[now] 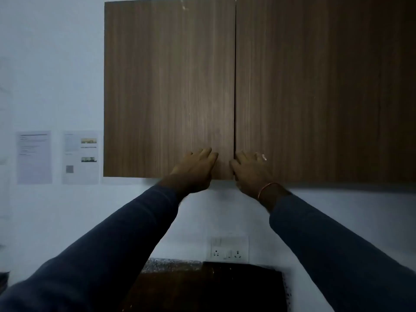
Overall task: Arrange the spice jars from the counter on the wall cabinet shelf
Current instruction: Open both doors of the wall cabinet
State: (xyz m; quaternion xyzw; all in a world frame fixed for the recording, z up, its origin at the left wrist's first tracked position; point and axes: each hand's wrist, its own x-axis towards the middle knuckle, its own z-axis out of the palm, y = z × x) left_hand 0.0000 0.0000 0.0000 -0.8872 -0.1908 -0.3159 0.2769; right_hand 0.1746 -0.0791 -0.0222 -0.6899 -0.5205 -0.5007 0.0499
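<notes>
Both hands, left hand (195,170) and right hand (249,170), are pressing spread fingers against the closed cabinet doors (168,86) by the centre seam, spice jars being out of view, so fingertips are risking slipping off the handleless edges.

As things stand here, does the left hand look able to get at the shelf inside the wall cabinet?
Probably not yet. Both wood doors look closed, so the shelf is hidden behind them. The left hand rests on the left door at its lower inner corner, beside the right hand.

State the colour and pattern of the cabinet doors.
Brown with vertical wood grain on the cabinet doors, head view.
</notes>
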